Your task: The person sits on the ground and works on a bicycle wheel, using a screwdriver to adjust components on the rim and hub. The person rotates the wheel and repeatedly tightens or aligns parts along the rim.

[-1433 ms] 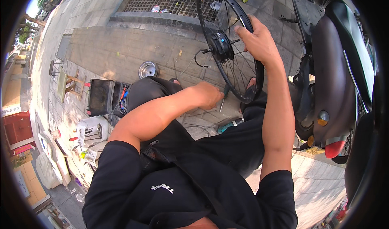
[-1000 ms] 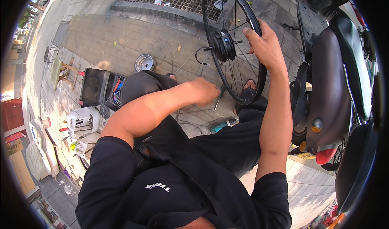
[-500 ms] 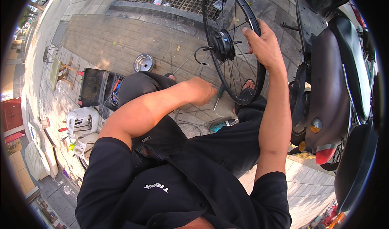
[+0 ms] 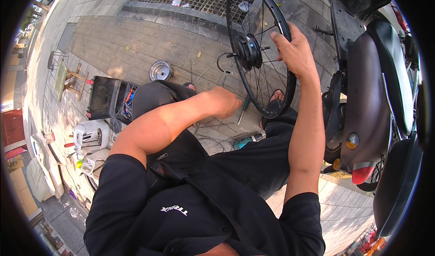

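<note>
At upper centre of the frame, the right hand wraps closed around the rim of the spoked wheel, held upright; just below, the left hand pinches a green-handled screwdriver near the spokes.

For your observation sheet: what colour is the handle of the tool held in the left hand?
Green, best seen in the head view: the screwdriver in the left hand.

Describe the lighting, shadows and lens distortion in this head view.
Head view: hard daylight on the paving, bright on both forearms; fisheye bends the kerb and wheel rim toward a black circular border; the right hand and left hand are sharp, without motion blur.
</note>
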`<control>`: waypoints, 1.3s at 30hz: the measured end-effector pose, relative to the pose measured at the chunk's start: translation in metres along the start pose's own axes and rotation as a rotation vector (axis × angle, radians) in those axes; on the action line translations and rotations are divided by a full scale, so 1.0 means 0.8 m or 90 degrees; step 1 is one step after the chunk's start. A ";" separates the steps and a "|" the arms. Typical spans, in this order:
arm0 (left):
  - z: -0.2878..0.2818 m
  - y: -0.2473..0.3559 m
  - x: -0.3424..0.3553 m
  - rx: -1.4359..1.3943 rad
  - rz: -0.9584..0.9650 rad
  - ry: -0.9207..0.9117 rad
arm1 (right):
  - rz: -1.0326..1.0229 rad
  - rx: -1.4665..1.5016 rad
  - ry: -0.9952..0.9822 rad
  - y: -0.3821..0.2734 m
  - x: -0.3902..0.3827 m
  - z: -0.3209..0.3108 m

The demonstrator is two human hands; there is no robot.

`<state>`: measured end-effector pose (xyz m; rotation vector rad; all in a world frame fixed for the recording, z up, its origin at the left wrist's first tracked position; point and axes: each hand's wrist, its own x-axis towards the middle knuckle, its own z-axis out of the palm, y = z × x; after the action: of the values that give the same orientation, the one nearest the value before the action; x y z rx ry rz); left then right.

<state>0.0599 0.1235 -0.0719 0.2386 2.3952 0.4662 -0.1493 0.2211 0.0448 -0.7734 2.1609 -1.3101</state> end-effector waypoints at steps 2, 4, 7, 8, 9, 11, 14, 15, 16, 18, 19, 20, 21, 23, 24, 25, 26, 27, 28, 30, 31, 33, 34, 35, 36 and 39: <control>0.001 -0.001 0.000 0.003 0.008 0.004 | 0.001 0.002 -0.001 0.001 0.001 0.000; 0.000 -0.001 -0.001 0.002 0.010 0.005 | 0.001 0.006 -0.002 0.001 0.001 0.000; 0.001 -0.002 -0.001 0.001 0.011 0.008 | -0.001 0.007 0.001 0.002 0.002 0.001; 0.002 -0.002 0.000 0.001 0.012 0.009 | -0.002 0.006 0.003 0.002 0.002 0.001; 0.002 -0.002 0.000 0.000 0.012 0.010 | -0.002 0.005 0.002 0.003 0.002 0.001; 0.002 -0.002 0.000 -0.001 0.012 0.014 | -0.004 0.002 0.001 0.003 0.003 0.001; 0.002 -0.002 -0.001 -0.001 0.013 0.025 | 0.004 0.006 -0.003 0.000 0.002 0.000; 0.002 -0.002 -0.001 -0.002 0.011 0.023 | 0.005 0.004 0.000 -0.001 0.001 0.000; 0.002 -0.002 -0.001 -0.004 0.009 0.021 | 0.005 0.001 0.000 -0.002 0.002 0.001; 0.002 -0.002 -0.001 -0.003 0.002 0.018 | 0.007 -0.002 0.000 -0.004 0.001 0.002; 0.002 -0.001 -0.001 -0.002 0.000 0.016 | 0.009 -0.004 -0.001 -0.004 0.000 0.002; 0.002 -0.001 -0.002 0.000 -0.003 0.014 | 0.012 -0.007 -0.001 -0.004 0.001 0.002; 0.002 0.000 -0.002 -0.002 -0.003 0.015 | 0.011 -0.004 -0.003 -0.003 0.002 0.002; 0.001 -0.001 -0.002 -0.004 -0.003 0.014 | 0.010 0.003 -0.003 0.000 0.004 0.002; 0.001 -0.001 -0.001 -0.004 -0.001 0.015 | 0.010 -0.002 -0.004 0.001 0.004 0.001; 0.001 -0.001 -0.002 -0.004 0.000 0.015 | 0.009 -0.006 -0.005 0.001 0.004 0.001; 0.001 -0.001 -0.002 -0.004 0.001 0.015 | 0.008 -0.010 -0.007 0.001 0.004 0.001; 0.001 -0.001 -0.002 -0.006 0.000 0.014 | 0.007 -0.009 -0.006 0.000 0.003 0.002; 0.001 -0.001 -0.002 -0.008 0.000 0.014 | 0.005 -0.007 -0.005 0.000 0.003 0.002; 0.001 -0.001 -0.002 -0.011 0.000 0.013 | 0.003 -0.004 -0.004 0.000 0.003 0.003; 0.000 -0.001 -0.003 -0.012 0.001 0.012 | 0.002 -0.002 -0.003 0.002 0.004 0.003; 0.000 -0.001 -0.003 -0.011 0.004 0.014 | 0.004 -0.002 -0.005 0.004 0.005 0.003; 0.001 -0.001 -0.003 -0.009 0.006 0.017 | 0.006 -0.003 -0.008 0.004 0.005 0.002; 0.001 -0.002 -0.003 -0.008 0.009 0.019 | 0.008 -0.004 -0.010 0.004 0.005 0.002; 0.001 -0.002 -0.002 -0.008 0.008 0.018 | 0.008 -0.004 -0.010 0.004 0.006 0.002; 0.002 -0.002 -0.002 -0.009 0.007 0.015 | 0.005 -0.003 -0.010 0.006 0.007 0.002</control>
<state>0.0618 0.1221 -0.0727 0.2410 2.4140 0.4942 -0.1529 0.2178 0.0392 -0.7732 2.1525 -1.2916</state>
